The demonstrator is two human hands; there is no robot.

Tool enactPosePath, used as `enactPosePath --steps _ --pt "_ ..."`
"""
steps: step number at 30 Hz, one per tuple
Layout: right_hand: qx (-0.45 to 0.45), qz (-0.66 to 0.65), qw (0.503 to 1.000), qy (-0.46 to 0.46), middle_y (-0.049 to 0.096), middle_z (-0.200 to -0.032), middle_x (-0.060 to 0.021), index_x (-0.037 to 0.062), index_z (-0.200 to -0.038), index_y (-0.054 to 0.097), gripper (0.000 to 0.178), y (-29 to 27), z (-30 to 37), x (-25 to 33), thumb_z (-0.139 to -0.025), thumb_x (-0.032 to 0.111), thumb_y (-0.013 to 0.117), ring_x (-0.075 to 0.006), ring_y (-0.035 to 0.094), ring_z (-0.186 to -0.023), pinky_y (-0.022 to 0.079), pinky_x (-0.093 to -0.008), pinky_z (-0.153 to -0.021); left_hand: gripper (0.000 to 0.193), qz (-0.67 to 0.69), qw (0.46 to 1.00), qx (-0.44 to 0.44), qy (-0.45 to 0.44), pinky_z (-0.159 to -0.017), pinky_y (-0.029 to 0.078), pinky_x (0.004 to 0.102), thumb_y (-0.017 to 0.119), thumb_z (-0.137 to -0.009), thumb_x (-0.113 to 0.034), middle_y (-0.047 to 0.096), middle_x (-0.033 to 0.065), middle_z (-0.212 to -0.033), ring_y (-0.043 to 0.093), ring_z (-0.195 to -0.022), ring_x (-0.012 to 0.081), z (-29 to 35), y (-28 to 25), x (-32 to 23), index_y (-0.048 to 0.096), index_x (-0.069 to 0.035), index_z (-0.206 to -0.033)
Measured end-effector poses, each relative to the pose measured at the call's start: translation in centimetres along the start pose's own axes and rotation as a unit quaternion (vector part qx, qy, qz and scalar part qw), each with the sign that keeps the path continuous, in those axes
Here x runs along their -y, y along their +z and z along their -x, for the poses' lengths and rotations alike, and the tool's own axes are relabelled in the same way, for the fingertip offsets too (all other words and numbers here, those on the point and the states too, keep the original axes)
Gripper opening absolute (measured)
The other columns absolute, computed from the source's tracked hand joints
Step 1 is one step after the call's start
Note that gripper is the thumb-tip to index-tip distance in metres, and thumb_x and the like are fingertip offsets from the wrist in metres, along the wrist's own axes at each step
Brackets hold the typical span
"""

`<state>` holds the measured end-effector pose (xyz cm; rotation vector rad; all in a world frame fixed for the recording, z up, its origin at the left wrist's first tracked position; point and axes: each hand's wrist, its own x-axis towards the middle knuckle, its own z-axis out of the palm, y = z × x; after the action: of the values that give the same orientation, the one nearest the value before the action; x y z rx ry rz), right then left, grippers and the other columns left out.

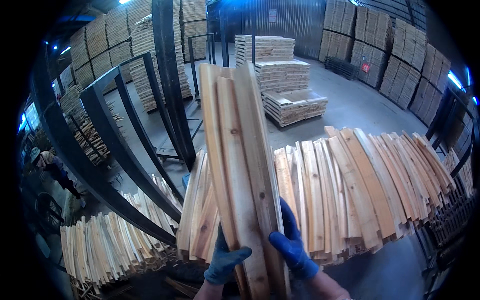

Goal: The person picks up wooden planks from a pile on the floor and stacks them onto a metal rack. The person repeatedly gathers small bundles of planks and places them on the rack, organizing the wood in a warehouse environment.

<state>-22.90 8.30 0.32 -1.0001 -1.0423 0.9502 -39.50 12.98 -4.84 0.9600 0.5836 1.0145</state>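
Observation:
Between my two blue-gloved hands stands a bundle of long wooden boards (239, 150), raised steeply with its far end above the piles. My left hand (225, 259) grips the bundle's left side low down, the thumb lying across the face of a board. On the right side, my right hand (294, 245) clasps the edge, thumb in front and fingers mostly hidden behind. Behind the bundle lies a wide row of loose boards (345, 190), laid side by side and pointing away from me. More boards (201, 215) show just left of the bundle.
Dark metal posts (170, 85) rise at the left, with another board pile (110, 250) beyond them. Stacked lumber (287, 75) stands on the concrete floor ahead, and tall stacks (387, 55) line the back right. At far left is another person (57, 172). Dark metal racks (455, 220) stand at right.

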Motion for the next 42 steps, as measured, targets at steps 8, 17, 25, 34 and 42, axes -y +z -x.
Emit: enactPosePath --steps 8,17,25,34,42 --pt "-0.121 -0.057 0.963 0.233 0.053 -0.118 -0.0075 0.0015 -0.137 0.033 0.056 -8.0 7.8 -5.9 -0.086 0.011 0.055 -0.0156 0.051 -0.104 0.043 -0.0287 -0.089 0.096 -0.281 0.948 0.017 0.151 -0.083 0.042 0.0296 0.072 -0.076 -0.013 0.043 0.0139 -0.126 0.047 -0.104 0.0193 5.2 5.8 5.6 0.005 -0.01 -0.145" --pt "-0.151 -0.035 0.987 0.029 0.059 -0.109 -0.0123 0.0026 -0.13 0.041 0.054 -18.9 16.3 4.6 -0.082 0.021 0.059 -0.0213 0.06 -0.091 0.05 -0.0317 -0.075 0.087 -0.291 0.905 0.27 0.156 -0.1 0.034 0.0407 0.07 -0.076 -0.029 0.031 0.0266 -0.136 0.039 -0.122 0.0355 8.9 21.3 8.2 0.018 -0.002 -0.14" --pt "-0.082 -0.114 0.98 -0.141 0.019 -0.148 -0.0098 0.0082 -0.146 0.007 0.102 -25.0 21.6 13.1 -0.067 0.019 0.072 -0.0193 0.018 -0.135 0.021 -0.0336 -0.107 0.085 -0.314 0.865 0.374 0.113 -0.096 0.037 0.0459 0.069 -0.075 -0.026 0.026 0.0324 -0.136 0.036 -0.122 0.0438 11.6 33.2 13.6 0.021 -0.002 -0.14" --pt "-0.582 -0.105 0.784 -0.188 0.048 -0.125 -0.0115 0.0048 -0.125 0.044 0.049 -31.9 41.4 1.7 -0.081 0.018 0.059 -0.0228 0.048 -0.112 0.04 -0.0343 -0.095 0.087 -0.178 0.696 0.661 0.218 -0.093 0.04 0.0509 0.07 -0.07 -0.02 0.021 0.0404 -0.134 0.032 -0.122 0.0546 15.9 42.0 18.7 0.023 -0.002 -0.14" --pt "-0.749 -0.31 0.581 -0.074 0.061 -0.097 -0.0104 0.0082 -0.112 0.055 0.044 -42.5 45.6 1.4 -0.085 0.043 0.059 -0.0214 0.062 -0.084 0.052 -0.0346 -0.075 0.086 -0.213 0.611 0.755 -0.111 -0.099 0.036 0.0326 0.072 -0.074 -0.02 0.035 0.0161 -0.138 0.038 -0.125 0.0231 17.7 51.0 39.1 0.022 -0.002 -0.142"
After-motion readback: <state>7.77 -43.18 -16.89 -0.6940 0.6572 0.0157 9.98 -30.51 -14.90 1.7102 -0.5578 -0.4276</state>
